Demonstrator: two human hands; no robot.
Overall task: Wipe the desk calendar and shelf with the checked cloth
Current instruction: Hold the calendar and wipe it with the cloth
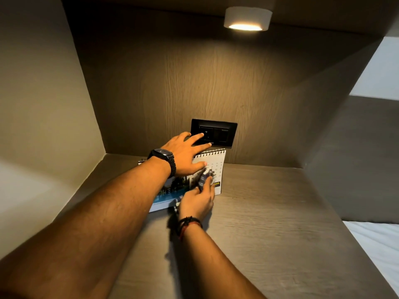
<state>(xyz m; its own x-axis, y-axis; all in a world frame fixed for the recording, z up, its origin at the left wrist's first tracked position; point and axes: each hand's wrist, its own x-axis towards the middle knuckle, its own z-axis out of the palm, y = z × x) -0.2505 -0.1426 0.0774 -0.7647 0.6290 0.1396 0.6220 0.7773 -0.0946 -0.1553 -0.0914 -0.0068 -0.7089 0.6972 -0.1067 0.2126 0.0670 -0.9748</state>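
Both forearms reach forward, bare to the elbow. The left hand (185, 155) lies flat, palm down, fingers (200, 137) spread wide and thumb stretched out to the right; a dark watch sits on its wrist. The right hand (197, 201), lower and nearer, is curled with its fingers bunched closed around cloth; dark and red cords circle that wrist.

the grey-brown wood-grain shelf (269, 223) looks matt and faintly ridged. the white paper desk calendar (217, 161) has metal spiral binding and a glossy printed picture. the black plastic socket plate (218, 131) looks smooth, slightly shiny.
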